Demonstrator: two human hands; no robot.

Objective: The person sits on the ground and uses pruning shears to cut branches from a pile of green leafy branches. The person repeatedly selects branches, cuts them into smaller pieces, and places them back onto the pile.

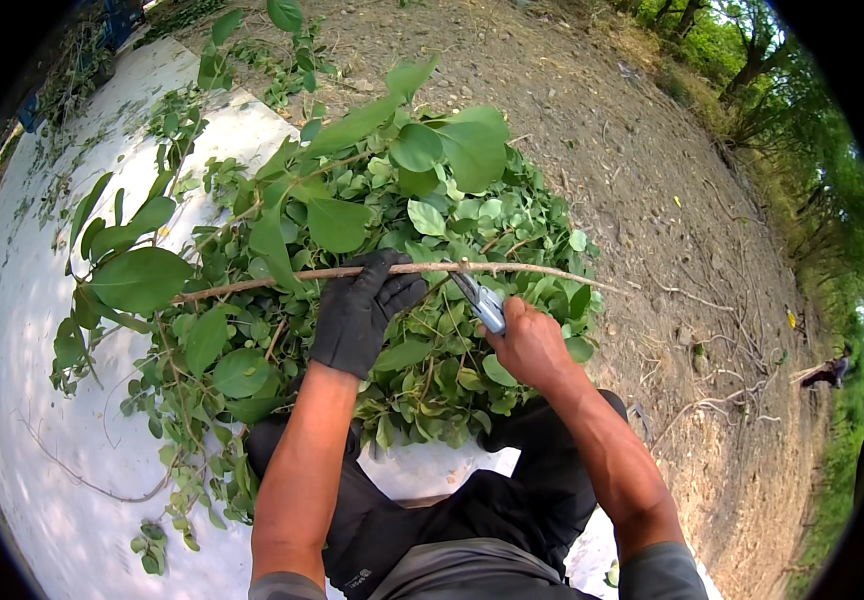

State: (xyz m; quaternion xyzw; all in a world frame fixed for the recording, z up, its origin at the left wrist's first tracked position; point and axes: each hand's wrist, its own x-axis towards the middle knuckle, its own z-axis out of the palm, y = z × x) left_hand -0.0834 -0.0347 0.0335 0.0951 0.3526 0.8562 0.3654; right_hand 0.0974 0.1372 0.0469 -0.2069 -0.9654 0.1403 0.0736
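A long leafy branch (274,280) lies across the view above a pile of cut green foliage (432,375). My left hand (366,311), in a black glove, grips the branch near its middle, with the thumb over it. My bare right hand (533,341) is closed round the handles of pruning shears (486,304). The shears' blades are at the underside of the branch, just below a small stub; whether they touch it is unclear. Large leaves hang on the branch's left part, and its thin bare end points right.
A white sheet (34,300) spreads under the pile and to the left, with loose sprigs on it. Dry bare soil (627,187) with cut twigs (732,390) lies at the right. Trees (807,135) stand beyond. Another person (828,373) is far off at the right.
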